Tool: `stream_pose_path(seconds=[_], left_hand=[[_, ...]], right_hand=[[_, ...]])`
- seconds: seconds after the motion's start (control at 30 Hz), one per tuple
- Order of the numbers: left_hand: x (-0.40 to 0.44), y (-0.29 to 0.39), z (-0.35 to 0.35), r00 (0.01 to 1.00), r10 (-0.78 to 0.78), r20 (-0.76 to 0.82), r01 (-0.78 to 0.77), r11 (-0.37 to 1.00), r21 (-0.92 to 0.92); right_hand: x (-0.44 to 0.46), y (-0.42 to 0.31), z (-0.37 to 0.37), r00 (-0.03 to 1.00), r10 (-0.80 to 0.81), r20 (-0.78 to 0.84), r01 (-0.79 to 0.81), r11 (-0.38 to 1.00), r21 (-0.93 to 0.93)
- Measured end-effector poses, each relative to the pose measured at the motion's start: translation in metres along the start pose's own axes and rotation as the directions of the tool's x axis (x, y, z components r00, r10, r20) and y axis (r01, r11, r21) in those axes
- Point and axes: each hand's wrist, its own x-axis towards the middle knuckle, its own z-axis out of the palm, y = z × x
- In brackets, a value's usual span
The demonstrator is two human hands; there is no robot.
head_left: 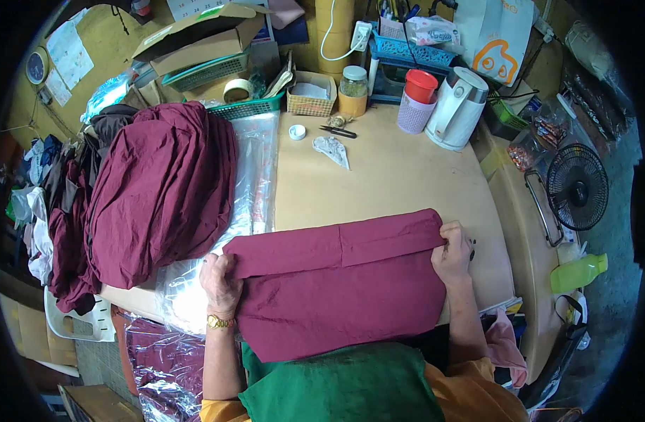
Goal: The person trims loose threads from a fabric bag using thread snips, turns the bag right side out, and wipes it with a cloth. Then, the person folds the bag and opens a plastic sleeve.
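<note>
A maroon cloth (336, 302) lies spread at the table's near edge, with a folded band along its far side. My left hand (222, 285), with a gold watch at the wrist, is closed on the band's left end. At the band's right end, my right hand (454, 253) has its fingers closed on the cloth. The cloth's lower edge meets a green cloth (336, 387) over my lap. To the left rests a big pile of maroon fabric (160, 190), partly on clear plastic bags (255, 169).
Along the table's (378, 183) back stand a jar (352, 91), a wicker basket (312, 95), a red-lidded cup (415, 112) and a white kettle (457, 109). Small black snips (338, 131) lie before them. At the right are a fan (578, 186) and a green bottle (579, 273).
</note>
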Motion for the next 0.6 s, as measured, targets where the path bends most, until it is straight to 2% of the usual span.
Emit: stream_pose_path(seconds=[0.1, 0.2, 0.27, 0.33, 0.4, 0.47, 0.53, 0.57, 0.6], left_hand=[[0.006, 0.009, -0.003, 1.000, 0.008, -0.021, -0.006, 0.995, 0.096], [0.008, 0.004, -0.001, 0.997, 0.039, -0.072, -0.035, 0.997, 0.066], [0.032, 0.002, 0.012, 0.990, -0.141, -0.024, 0.140, 0.990, -0.033], [0.089, 0.029, 0.012, 0.969, -0.244, -0.027, 0.245, 0.969, 0.016], [0.112, 0.056, 0.004, 0.987, -0.145, 0.075, 0.133, 0.980, 0.145], [0.107, 0.098, 0.000, 0.931, -0.080, 0.356, 0.099, 0.994, -0.035], [0.072, 0.128, 0.005, 0.783, -0.024, 0.621, 0.022, 1.000, 0.012], [0.048, 0.120, 0.013, 0.680, -0.059, 0.731, 0.053, 0.998, 0.032], [0.016, 0.090, 0.024, 0.629, -0.116, 0.768, -0.007, 0.988, 0.155]], right_hand=[[0.003, -0.008, -0.010, 0.999, -0.027, -0.030, 0.026, 0.999, -0.028], [0.001, 0.000, -0.010, 1.000, -0.006, -0.026, 0.005, 1.000, -0.027], [0.013, -0.001, -0.006, 1.000, 0.028, 0.011, -0.028, 1.000, -0.004], [0.055, -0.024, -0.001, 0.946, 0.306, 0.106, -0.305, 0.952, -0.025], [0.070, -0.051, 0.000, 0.927, 0.353, 0.126, -0.355, 0.935, -0.004], [0.063, -0.088, -0.003, 0.883, 0.253, 0.395, -0.292, 0.955, 0.041], [0.043, -0.117, 0.002, 0.789, 0.117, 0.603, -0.030, 0.988, -0.153], [0.028, -0.111, 0.010, 0.706, 0.155, 0.691, -0.025, 0.980, -0.195], [0.019, -0.099, 0.017, 0.697, 0.155, 0.700, -0.024, 0.981, -0.193]])
